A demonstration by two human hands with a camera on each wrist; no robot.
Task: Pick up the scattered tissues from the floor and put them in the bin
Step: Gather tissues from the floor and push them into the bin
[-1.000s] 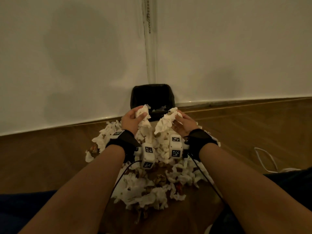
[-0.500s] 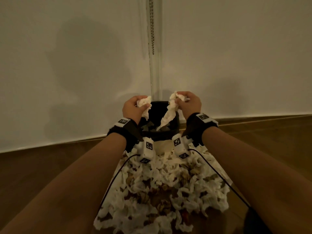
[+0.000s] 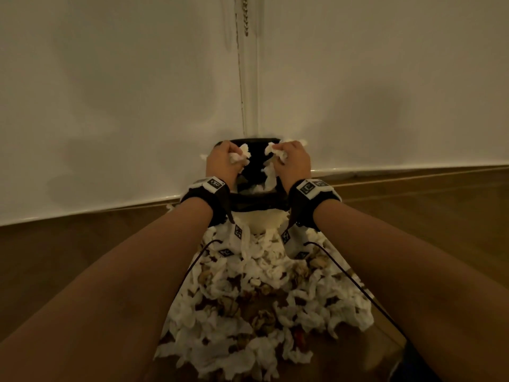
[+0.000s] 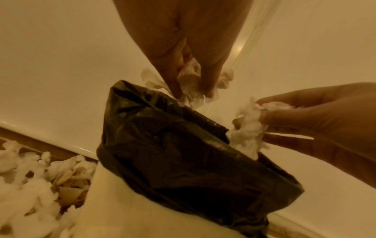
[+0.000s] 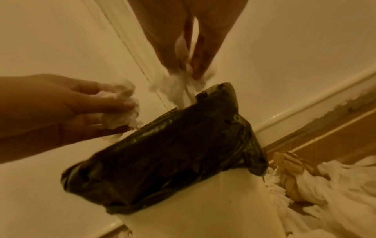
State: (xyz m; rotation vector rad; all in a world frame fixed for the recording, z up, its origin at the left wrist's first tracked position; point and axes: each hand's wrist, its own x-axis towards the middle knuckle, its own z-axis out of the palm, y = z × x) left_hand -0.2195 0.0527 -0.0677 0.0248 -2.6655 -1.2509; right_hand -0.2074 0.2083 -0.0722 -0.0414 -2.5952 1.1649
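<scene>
Left hand point(image 3: 222, 161) fingers curl round a crumpled tissue wad point(image 3: 241, 156); right hand point(image 3: 292, 160) fingers pinch another wad point(image 3: 271, 168), its tail hanging down. Both hover just above the black-lined bin point(image 3: 259, 205). Below the wrists, scattered tissues point(image 3: 256, 304) cover the floor point(image 3: 82, 252)

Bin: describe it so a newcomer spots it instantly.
Follow the vertical strip down the white wall to the floor. The bin stands there, cream with a black liner folded over its rim; everything around it is loose white tissues.
</scene>
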